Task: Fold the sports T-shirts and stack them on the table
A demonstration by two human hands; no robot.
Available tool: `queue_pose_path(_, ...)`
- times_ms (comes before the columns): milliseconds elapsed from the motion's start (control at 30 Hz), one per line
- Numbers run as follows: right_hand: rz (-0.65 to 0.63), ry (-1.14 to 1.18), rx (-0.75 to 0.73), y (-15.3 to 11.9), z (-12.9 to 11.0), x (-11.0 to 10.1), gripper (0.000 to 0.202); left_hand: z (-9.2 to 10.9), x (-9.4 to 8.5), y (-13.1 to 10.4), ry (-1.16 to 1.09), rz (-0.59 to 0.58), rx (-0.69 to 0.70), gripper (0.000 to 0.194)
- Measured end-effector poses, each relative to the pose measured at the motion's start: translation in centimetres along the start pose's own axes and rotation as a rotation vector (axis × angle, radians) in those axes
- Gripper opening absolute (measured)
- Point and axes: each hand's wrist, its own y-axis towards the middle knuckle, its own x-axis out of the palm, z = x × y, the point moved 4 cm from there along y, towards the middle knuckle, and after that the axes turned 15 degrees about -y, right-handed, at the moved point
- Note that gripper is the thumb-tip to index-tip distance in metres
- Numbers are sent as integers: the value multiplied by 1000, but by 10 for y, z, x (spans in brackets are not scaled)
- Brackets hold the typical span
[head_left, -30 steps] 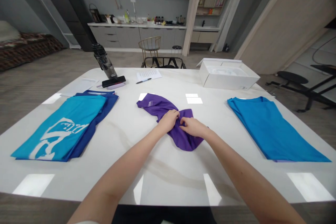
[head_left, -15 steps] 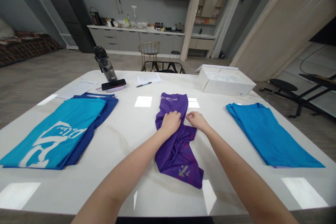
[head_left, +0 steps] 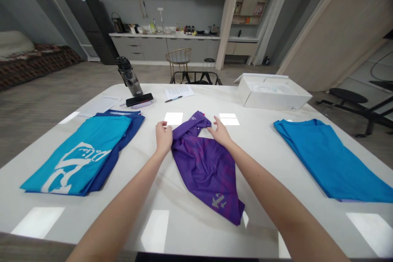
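Observation:
A crumpled purple shirt (head_left: 208, 163) lies on the white table in front of me, with a grey arrow-like print near its lower corner. Its upper part is twisted into a narrow band slanting up to the right. At the band's left end, my left hand (head_left: 163, 137) has its fingers curled in against the cloth's edge. My right hand (head_left: 220, 133) is at the band's right end, thumb by the fabric and the fingers apart. Folded turquoise and dark blue shirts (head_left: 82, 151) lie to the left. Another folded blue shirt (head_left: 331, 155) rests on the right.
Toward the table's (head_left: 147, 200) far side are a water bottle (head_left: 131, 80), a black phone (head_left: 139, 99), a pen (head_left: 173, 99) and a printed sheet (head_left: 184, 90). An open white box (head_left: 273, 94) stands at the back right. Chairs and a kitchen counter are beyond.
Both hands have moved apart; my left hand went left off the middle of the purple shirt. The shirt's upper part has gone from flat to a twisted band, and its lower part has spread out.

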Motion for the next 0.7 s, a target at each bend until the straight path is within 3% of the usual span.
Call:
queue_pose_path(100, -67, -144, -18, 13, -16, 11, 36, 22, 28, -2, 374, -214, 256, 37)
queue_pose_path(200, -56, -200, -68, 18, -31, 7, 16, 31, 67, 1, 466, -445, 248, 36)
queue_pose_path(267, 33, -136, -127, 17, -40, -8, 16, 34, 85, 7, 308, -524, 163, 20)
queue_pose_path(333, 154, -29, -182, 12, -46, -31, 18, 40, 94, 13, -65, -575, 65, 17)
queue_pose_path(433, 311, 46, -207, 8, -47, -63, 26, 46, 93, 20, -698, -510, -110, 27)
queue_pose_path(500, 311, 6, -169, 11, -41, -70, 43, 42, 89, 25, -918, -395, -232, 33)
queue_pose_path(600, 78, -100, -74, 23, -24, -51, 66, 19, 84, 36, -979, -216, -390, 33)
queue_pose_path(700, -153, -220, 2, 27, -8, -20, 61, -16, 81, 47, -948, -111, -615, 28)
